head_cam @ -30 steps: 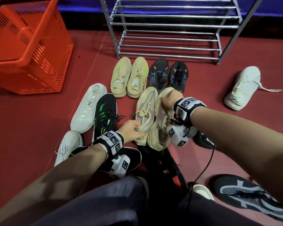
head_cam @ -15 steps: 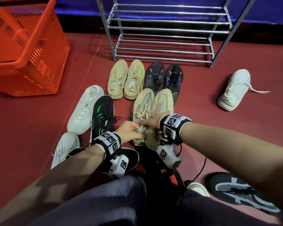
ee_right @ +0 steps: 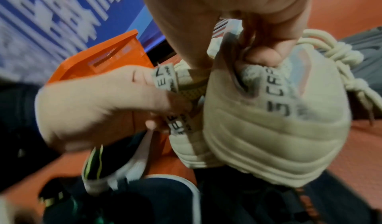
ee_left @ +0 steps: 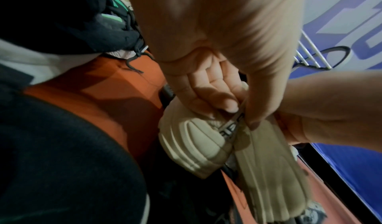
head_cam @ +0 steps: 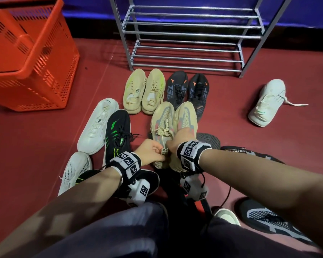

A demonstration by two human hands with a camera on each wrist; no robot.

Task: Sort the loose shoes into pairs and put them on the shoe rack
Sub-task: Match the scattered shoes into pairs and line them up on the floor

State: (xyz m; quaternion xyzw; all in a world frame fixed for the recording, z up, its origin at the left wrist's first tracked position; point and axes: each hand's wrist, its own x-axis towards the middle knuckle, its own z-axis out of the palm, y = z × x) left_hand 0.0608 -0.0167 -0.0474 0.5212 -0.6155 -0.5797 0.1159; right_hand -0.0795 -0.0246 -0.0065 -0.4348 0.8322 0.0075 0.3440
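Note:
Two beige knit shoes with pink-grey panels lie side by side on the red floor, the left one (head_cam: 162, 121) and the right one (head_cam: 186, 116), toes toward the metal shoe rack (head_cam: 190, 34). My left hand (head_cam: 157, 152) pinches the printed heel tab (ee_left: 230, 127) of the left shoe. My right hand (head_cam: 173, 145) grips the heel collar of the right shoe (ee_right: 268, 121), with fingers hooked inside it. In the right wrist view my left hand (ee_right: 99, 106) is beside that heel, pinching the tab (ee_right: 165, 78). The rack's shelves hold no shoes.
A cream pair (head_cam: 144, 92) and a dark grey pair (head_cam: 187, 90) stand before the rack. Loose white shoes (head_cam: 98, 125) (head_cam: 75, 170) (head_cam: 267, 103), a black-green shoe (head_cam: 117, 133) and a black-grey knit shoe (head_cam: 268, 220) lie around. An orange basket (head_cam: 26, 53) stands at the left.
My right hand has come back from the toe end of the right beige shoe to its heel. That shoe now lies flat beside its partner; my left hand stays at the left heel.

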